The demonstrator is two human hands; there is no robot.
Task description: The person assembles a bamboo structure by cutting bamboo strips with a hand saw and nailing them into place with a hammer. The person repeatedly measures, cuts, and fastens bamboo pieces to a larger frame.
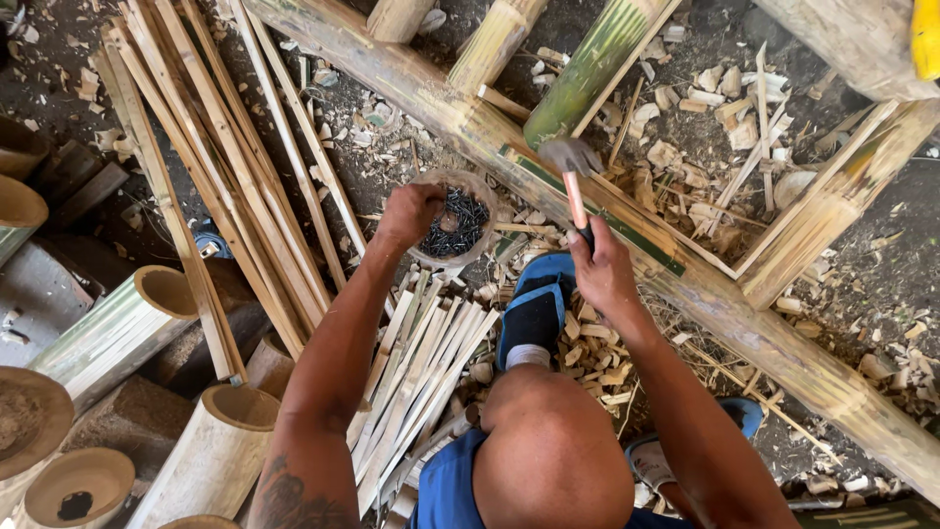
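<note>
Nearest the camera, a bent knee (pixel 548 441) rises over a blue sandal (pixel 537 309) planted among wood chips (pixel 597 353) and split bamboo strips (pixel 421 372). Just beyond the sandal, the right hand (pixel 602 269) is closed around the handle of a hammer (pixel 571 171), whose head rests at the long bamboo pole (pixel 783 343) running diagonally across the ground. Reaching forward, the left hand (pixel 409 214) has its fingers curled down into a round container (pixel 477 196) of dark nails (pixel 455 223) beside that pole.

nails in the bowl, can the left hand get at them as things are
Probably yes: the left hand is already at the rim of the open bowl, the dark nails lie uncovered, and nothing sits between them.
</note>
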